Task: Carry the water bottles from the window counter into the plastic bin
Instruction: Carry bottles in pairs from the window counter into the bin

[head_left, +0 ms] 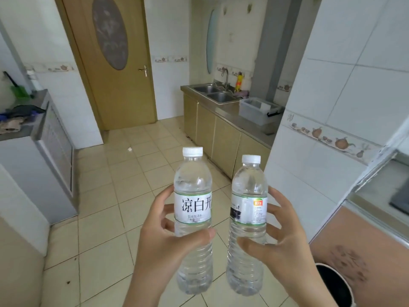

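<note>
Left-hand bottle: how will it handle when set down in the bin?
The left bottle looks full of water, so probably heavy for its size. Thin ribbed plastic likely flexes under the left hand. Tall and narrow, it may tip if set down crooked, then roll.

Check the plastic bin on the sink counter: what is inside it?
The clear plastic bin sits open-topped on the steel counter beside the sink. Something pale shows inside, too small to identify. No bottle stands above its rim; its floor is hidden by the walls.

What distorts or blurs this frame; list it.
Head view: wide-angle lens bends the tiled wall and door; edges blur, notably the brown counter; both bottles stay sharp; soft daylight, faint shadows.
</note>
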